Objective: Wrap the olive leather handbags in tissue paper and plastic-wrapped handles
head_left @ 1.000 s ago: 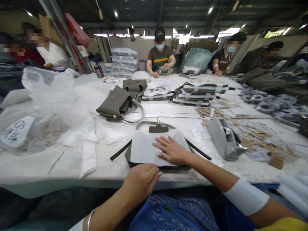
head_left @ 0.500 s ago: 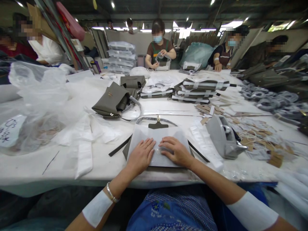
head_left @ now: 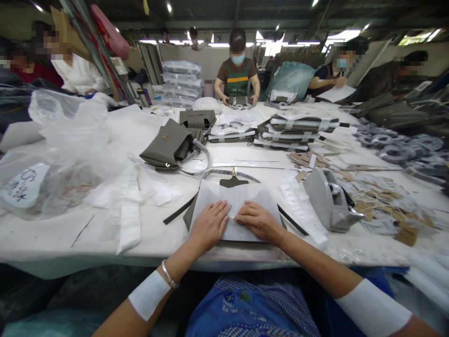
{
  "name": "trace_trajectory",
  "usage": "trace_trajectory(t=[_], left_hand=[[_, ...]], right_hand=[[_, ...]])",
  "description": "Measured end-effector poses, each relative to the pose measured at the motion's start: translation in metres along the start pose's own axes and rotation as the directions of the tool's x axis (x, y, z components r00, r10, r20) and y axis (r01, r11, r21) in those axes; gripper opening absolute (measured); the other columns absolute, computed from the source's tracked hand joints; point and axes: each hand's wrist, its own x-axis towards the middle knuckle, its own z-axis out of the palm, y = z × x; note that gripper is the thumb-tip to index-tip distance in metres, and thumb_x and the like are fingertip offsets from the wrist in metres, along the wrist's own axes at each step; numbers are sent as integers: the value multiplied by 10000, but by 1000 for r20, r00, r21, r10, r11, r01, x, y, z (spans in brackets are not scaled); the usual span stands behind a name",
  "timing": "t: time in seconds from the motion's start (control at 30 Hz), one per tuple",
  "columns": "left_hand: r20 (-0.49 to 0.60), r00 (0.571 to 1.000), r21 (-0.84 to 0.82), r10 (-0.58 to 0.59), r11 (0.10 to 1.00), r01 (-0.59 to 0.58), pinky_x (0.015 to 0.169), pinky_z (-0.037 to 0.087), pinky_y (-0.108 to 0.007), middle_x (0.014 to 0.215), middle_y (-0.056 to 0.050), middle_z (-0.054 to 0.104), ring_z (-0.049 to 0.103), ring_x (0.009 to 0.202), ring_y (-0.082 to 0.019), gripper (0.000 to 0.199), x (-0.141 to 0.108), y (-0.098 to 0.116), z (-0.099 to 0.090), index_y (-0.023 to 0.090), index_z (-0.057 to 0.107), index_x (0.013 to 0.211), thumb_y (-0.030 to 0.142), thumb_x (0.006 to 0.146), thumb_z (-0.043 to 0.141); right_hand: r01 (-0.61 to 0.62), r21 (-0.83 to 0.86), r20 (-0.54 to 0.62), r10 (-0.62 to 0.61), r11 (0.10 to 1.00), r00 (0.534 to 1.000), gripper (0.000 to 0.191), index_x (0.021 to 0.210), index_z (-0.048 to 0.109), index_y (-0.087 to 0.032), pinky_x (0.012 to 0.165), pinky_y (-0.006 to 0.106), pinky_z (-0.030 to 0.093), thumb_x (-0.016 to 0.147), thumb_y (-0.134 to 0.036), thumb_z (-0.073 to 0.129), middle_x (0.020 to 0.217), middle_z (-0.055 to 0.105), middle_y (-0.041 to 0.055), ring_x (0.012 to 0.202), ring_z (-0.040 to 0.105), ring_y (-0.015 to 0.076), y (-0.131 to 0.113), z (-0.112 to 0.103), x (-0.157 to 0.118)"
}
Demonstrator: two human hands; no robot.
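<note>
A dark olive bag (head_left: 189, 216) lies at the table's front edge, mostly hidden under a white sheet (head_left: 261, 193). Its flap tab with a gold clasp (head_left: 234, 173) and a wrapped handle show behind the sheet, and dark straps stick out on both sides. My left hand (head_left: 212, 223) rests flat on the sheet's left half, fingers stretched out. On the right half, my right hand (head_left: 259, 222) has its fingers drawn together against the sheet near the middle; what they pinch, if anything, is too small to name.
A grey tape dispenser (head_left: 328, 201) stands right of the bag, beside white wrapping strips (head_left: 298, 206). Paper tags (head_left: 379, 196) are scattered farther right. Other olive bags (head_left: 164, 145) and a wrapped stack (head_left: 294, 131) lie behind. Plastic bags (head_left: 66, 131) cover the left. People work across the table.
My right hand's fingers have drawn closer together on the sheet. My left hand stays flat. The view has shifted slightly. Across the table, one person has lowered both hands; another has lifted a white sheet.
</note>
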Motion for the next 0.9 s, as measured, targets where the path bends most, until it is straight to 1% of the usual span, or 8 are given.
trace_trajectory(t=[0.13,0.23,0.33,0.5,0.6,0.73,0.83,0.9], left_hand=[[17,1000,6,-5,1000,5,1157,342,-447,1478,-101,500,441,1384,-228,426,0,0,-1,157,485,1409,281,1021,361],[36,999,3,18,1000,-18,1151,342,-460,1495,-109,477,423,1397,-234,437,-1,-1,-4,197,456,1439,305,1029,349],[77,995,13,69,997,-70,1140,342,-480,1526,-110,433,398,1412,-255,467,-1,-1,-8,272,426,1464,413,1021,375],[181,976,56,119,990,-131,1113,348,-485,1507,-132,456,438,1381,-289,488,8,-4,-21,260,500,1412,496,995,401],[238,949,35,206,975,-221,1121,316,-519,1509,-136,451,451,1367,-303,524,16,-13,-32,264,491,1418,531,972,424],[255,915,-16,313,947,-320,1183,208,-521,1586,-118,324,323,1449,-279,631,15,-28,-35,269,347,1508,575,960,417],[232,927,27,295,950,-310,1194,189,-526,1613,-110,259,261,1476,-280,655,7,-33,-29,267,276,1539,560,968,405],[218,930,63,295,947,-315,1193,192,-534,1614,-106,252,253,1479,-283,658,3,-35,-25,266,261,1545,548,969,409]], right_hand=[[53,-3,25,-53,999,998,287,1078,711,-230,1066,474,435,991,-175,444,976,733,57,978,648,183,0,2,-3],[9,32,-16,-8,999,1000,270,1088,704,-218,1050,459,459,988,-179,456,986,726,71,964,656,183,-1,3,-4],[-72,44,-57,75,996,996,231,1110,687,-221,1062,476,450,979,-210,498,1088,711,94,1056,640,204,-2,5,-5],[-158,-12,99,159,987,982,211,1067,695,-234,1084,465,418,985,-219,501,1162,714,75,1115,648,188,-1,6,-2],[-191,-7,199,189,982,962,194,1029,709,-245,1090,443,405,978,-243,522,1158,722,53,1123,647,178,1,-2,1],[-200,-11,259,196,980,946,335,1274,614,-237,1175,532,261,966,-342,534,1354,616,83,1317,506,234,-3,-17,0],[-266,-82,227,278,961,934,538,1440,477,-222,1191,583,200,950,-439,531,1512,456,110,1438,338,294,-7,-21,-2],[-303,-97,229,317,948,920,556,1463,452,-233,1195,583,204,956,-455,507,1544,410,101,1448,322,299,-9,-22,-3]])
